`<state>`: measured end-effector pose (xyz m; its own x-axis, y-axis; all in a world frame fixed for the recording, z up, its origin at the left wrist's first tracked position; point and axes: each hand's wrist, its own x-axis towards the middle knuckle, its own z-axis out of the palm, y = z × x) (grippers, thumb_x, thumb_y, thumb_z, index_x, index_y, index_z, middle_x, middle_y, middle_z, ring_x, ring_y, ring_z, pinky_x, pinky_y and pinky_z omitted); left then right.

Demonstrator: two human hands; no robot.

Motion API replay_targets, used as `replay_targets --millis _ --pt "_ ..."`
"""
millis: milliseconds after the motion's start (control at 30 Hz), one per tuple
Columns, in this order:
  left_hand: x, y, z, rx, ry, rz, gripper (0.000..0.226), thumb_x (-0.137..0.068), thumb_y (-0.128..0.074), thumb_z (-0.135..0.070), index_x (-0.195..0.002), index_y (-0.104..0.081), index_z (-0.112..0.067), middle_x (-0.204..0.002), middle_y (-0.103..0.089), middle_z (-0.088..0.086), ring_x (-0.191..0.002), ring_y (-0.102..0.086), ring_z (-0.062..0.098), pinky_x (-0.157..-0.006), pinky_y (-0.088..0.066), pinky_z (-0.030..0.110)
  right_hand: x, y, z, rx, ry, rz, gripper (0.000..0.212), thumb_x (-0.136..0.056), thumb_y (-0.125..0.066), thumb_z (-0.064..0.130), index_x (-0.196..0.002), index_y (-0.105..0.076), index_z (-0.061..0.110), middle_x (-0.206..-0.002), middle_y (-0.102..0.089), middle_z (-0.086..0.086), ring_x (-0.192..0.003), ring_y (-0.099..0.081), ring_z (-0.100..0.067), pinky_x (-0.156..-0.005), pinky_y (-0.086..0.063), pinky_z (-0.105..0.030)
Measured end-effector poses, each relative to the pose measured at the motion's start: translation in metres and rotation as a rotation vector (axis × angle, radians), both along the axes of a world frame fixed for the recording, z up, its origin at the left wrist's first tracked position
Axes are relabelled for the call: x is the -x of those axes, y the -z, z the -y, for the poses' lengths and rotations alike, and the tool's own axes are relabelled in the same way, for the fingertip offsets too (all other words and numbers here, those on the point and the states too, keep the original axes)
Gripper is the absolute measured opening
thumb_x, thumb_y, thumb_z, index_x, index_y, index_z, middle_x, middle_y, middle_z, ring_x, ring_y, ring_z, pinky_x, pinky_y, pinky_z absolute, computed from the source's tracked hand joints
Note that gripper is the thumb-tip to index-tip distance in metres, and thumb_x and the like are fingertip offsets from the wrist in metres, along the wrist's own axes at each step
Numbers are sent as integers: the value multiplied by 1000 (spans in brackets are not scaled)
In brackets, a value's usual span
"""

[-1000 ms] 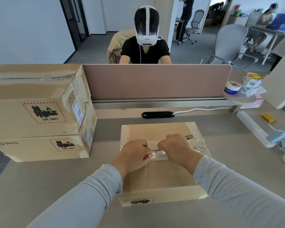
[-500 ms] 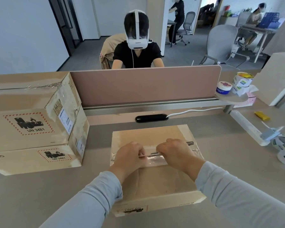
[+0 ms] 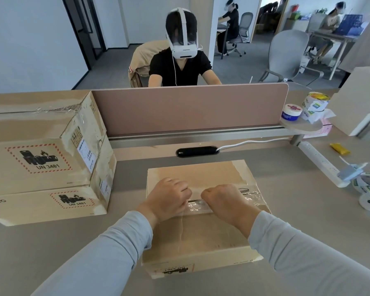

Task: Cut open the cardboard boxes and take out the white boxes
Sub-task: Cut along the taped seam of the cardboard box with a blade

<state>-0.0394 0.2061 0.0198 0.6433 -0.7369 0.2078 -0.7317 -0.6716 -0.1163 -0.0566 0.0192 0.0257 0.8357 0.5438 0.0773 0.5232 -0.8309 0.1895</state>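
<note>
- A cardboard box [image 3: 192,240] lies flat on the grey counter [image 3: 297,210], directly in front of the person wearing the camera. Its top is closed and a printed label faces the near edge.
- Both hands sit knuckles-up on the box's centre seam, close together but not touching, much as they did half a second ago.
- The left hand [image 3: 167,197] is curled into a loose fist on the lid. Its fingertips are hidden, so I cannot tell whether it pinches anything.
- The right hand [image 3: 224,199] is curled round a thin dark tool [image 3: 242,190], which lies along the seam and pokes out on the hand's right side.
- Crinkled clear tape [image 3: 255,198] lifts off the lid just right of that hand (it catches the light).
- The box has not shifted on the counter since the earlier view, and only the camera angle has drifted a little.
- Two larger stacked cartons [image 3: 41,150] stand at the left, apart from the box.
- Behind a pink divider [image 3: 188,110], a person in a white headset [image 3: 183,48] sits facing this way.
</note>
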Motion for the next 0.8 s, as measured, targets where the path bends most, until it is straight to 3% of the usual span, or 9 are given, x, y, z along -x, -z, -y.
replay_targets --millis 67,167,200,333,400,467,533,600,800 --pt "0 3 -2 3 20 28 19 -67 -43 -25 -61 -60 -19 -62 -56 -3 -52 -54 17 -50 -43 20 6 -11 -5 30 21 2 41 -12 -82 16 -40 -52 20 -36 -47 4 -26 -45 -13 -43 -6 -15" --pt "-1 2 -2 8 31 29 20 -67 -43 -24 -62 -61 -19 -63 -57 -3 -53 -55 17 -51 -44 21 8 -14 -10 91 2 -92 19 -59 -76 14 -75 -67 17 -72 -67 1 -62 -66 -20 -52 -26 -22" --pt "0 1 -1 7 20 11 20 -67 -43 -24 -62 -61 -19 -64 -57 -3 -54 -55 18 -52 -45 21 9 -17 -12 93 19 -68 18 -65 -73 14 -81 -67 15 -78 -68 -1 -68 -67 -21 -54 -27 -23" --pt "5 -1 0 39 -22 -61 4 -58 -64 -21 -62 -61 -21 -64 -57 -4 -55 -56 17 -52 -45 22 16 -2 -14 80 95 -103 37 -19 -85 19 -46 -59 20 -42 -52 4 -31 -52 -14 -43 -16 -15" --pt "4 0 2 27 -48 -103 20 -46 -77 -20 -59 -63 -22 -63 -57 -6 -54 -56 16 -51 -44 21 17 -4 -16 82 112 -43 39 -13 -84 18 -42 -57 21 -38 -50 5 -28 -49 -13 -39 -17 -12" --pt "1 -2 6 -4 -71 -93 24 -40 -80 -23 -57 -65 -24 -60 -58 -8 -53 -57 14 -49 -44 19 22 -11 -18 128 118 -87 26 -45 -83 17 -66 -67 18 -62 -64 3 -52 -64 -17 -44 -32 -18" --pt "0 -3 8 -44 -63 -79 22 -39 -78 -25 -57 -66 -25 -58 -59 -10 -50 -57 11 -48 -42 18 22 -12 -17 160 135 -125 21 -85 -55 7 -105 -60 10 -102 -65 -6 -93 -65 -27 -64 -37 -28" --pt "-1 -2 8 -77 -31 -75 20 -40 -76 -24 -58 -66 -23 -56 -61 -9 -47 -57 11 -47 -42 16 20 -11 -17 163 158 -154 28 -91 -41 2 -116 -53 9 -115 -60 -8 -105 -59 -31 -71 -36 -32" --pt "2 8 2 -5 -26 -81 16 -51 -77 -22 -63 -67 -21 -60 -63 -8 -48 -58 13 -50 -41 16 23 -14 -20 152 184 -170 29 -91 -40 1 -114 -54 10 -116 -60 -9 -107 -58 -30 -76 -40 -33"
